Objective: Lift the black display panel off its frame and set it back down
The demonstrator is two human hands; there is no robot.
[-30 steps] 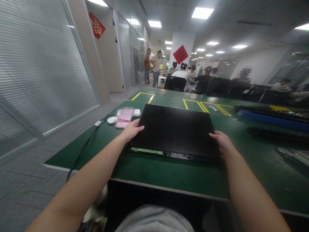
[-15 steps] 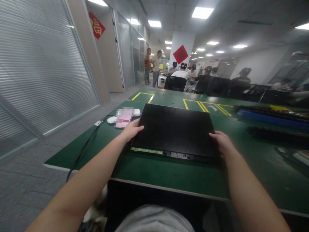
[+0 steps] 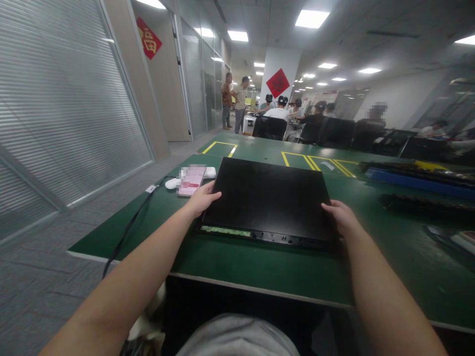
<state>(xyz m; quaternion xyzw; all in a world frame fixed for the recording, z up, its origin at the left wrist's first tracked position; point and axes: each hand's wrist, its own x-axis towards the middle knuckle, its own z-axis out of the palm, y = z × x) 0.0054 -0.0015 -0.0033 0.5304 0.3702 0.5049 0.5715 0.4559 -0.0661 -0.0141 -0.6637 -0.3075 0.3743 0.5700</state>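
left hand (image 3: pixel 203 200): grip holds black panel (image 3: pixel 269 200) by left edge | right hand (image 3: pixel 341 216): grip holds right edge | black panel: over green desk (image 3: pixel 245 264), contact unclear | green circuit strip (image 3: pixel 225 231): near edge

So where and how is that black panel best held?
The black panel is probably best gripped by its two short edges, one hand from each side, where the left hand and right hand are. It is wide and flat, and its near long edge carries an exposed green strip better left untouched.
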